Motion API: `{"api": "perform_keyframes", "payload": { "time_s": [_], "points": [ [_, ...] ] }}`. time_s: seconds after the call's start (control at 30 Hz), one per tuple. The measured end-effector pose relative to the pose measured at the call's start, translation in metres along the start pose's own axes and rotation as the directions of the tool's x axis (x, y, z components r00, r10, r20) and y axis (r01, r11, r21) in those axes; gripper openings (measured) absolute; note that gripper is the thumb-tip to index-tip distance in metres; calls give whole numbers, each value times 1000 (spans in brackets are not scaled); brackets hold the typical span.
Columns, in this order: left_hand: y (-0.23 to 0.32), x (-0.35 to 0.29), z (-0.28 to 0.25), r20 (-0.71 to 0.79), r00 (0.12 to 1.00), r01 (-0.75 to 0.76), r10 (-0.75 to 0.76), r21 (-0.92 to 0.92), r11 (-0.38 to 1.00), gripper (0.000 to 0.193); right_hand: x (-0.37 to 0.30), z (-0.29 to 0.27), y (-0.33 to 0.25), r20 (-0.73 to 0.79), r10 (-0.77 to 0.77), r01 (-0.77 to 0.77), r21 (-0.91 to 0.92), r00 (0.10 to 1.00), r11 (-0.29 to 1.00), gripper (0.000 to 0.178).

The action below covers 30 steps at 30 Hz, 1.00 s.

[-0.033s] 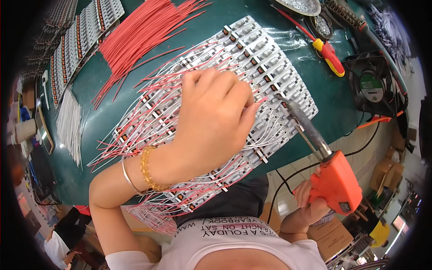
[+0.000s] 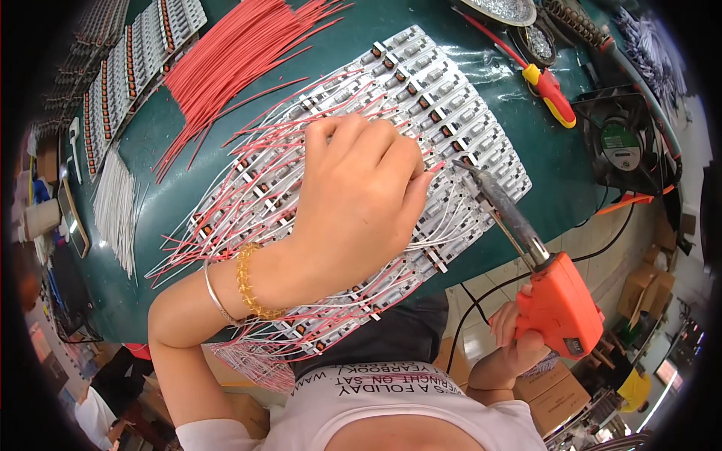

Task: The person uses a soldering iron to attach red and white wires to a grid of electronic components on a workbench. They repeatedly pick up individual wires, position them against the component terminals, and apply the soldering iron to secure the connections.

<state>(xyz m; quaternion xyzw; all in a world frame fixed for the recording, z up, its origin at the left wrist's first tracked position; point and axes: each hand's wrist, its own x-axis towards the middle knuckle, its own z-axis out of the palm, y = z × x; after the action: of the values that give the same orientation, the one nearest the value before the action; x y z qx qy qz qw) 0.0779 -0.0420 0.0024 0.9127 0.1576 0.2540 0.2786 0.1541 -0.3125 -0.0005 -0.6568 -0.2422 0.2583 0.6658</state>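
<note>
A large panel of small circuit boards (image 2: 481, 120) lies tilted across the bench, with many red and white wires (image 2: 248, 192) attached over its left part. Over its middle, my left hand (image 2: 361, 188) is closed, and a short red wire end (image 2: 436, 167) sticks out past the thumb and fingertips. The palm side and most of the fingertips are hidden. My right hand (image 2: 519, 334) grips an orange-red soldering gun (image 2: 560, 304). Its dark metal tip reaches over the panel, just right of the red wire end; whether it touches a board I cannot tell.
Loose red wires (image 2: 226, 56) and white wires (image 2: 116, 203) lie to the left, near more board panels (image 2: 135, 75). A red-yellow screwdriver (image 2: 553, 94), a metal dish (image 2: 500, 9) and a black fan (image 2: 620, 139) are at right. A black cable (image 2: 481, 297) hangs below the bench edge.
The soldering gun has shifted slightly left, its tip now closer to the red wire end at my left fingertips. My left hand has stayed almost still.
</note>
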Motion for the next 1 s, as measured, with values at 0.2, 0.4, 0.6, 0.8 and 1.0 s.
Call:
{"api": "perform_keyframes", "payload": {
  "time_s": [0.2,0.4,0.6,0.8,1.0],
  "points": [
    [-1,0,1,2,1000,-15,15,18,1000,17,-28,-24,23,-148,130,-121,70,980,990,77],
    [-1,-1,1,15,1000,-19,19,35,999,17,-22,-17,10,-4,-33,30,-315,999,948,72],
    [0,-2,2,21,999,-39,38,68,997,18,-2,7,-2,-45,-75,66,-165,996,984,78],
    [0,-2,3,8,998,-55,54,71,996,18,-9,2,13,-110,-77,71,-55,991,996,73],
    [-1,-3,4,-10,998,-67,68,74,995,18,-10,3,11,-39,-44,38,-133,998,990,69]
  ]
}}
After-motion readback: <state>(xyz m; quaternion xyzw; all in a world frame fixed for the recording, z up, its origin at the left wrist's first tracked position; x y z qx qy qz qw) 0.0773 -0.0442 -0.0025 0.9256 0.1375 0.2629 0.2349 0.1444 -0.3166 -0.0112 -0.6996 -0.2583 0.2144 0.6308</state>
